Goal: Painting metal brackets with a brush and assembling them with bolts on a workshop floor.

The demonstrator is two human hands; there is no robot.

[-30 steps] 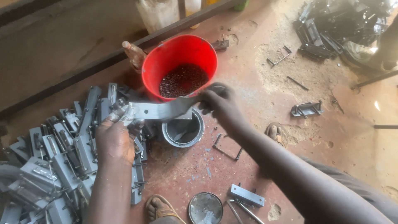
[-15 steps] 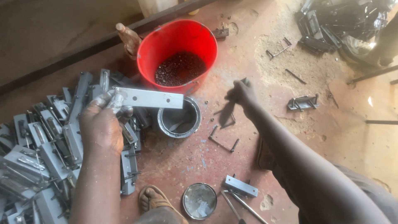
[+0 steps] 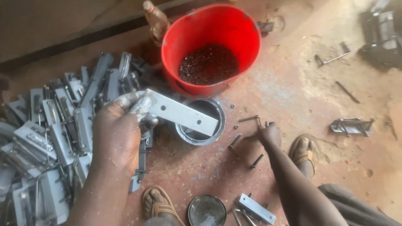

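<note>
A grey metal bar [image 3: 178, 112] is being gripped by the left hand [image 3: 119, 129] above a paint tin [image 3: 201, 123]; the right hand [image 3: 269, 134] fingers are being closed on a U-shaped rod [image 3: 253, 120] on the floor.

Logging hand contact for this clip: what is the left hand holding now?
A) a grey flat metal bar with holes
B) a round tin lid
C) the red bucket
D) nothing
A: the left hand grips one end of the grey flat metal bar, which sticks out over the open paint tin; the red bucket stands apart behind it.
</note>
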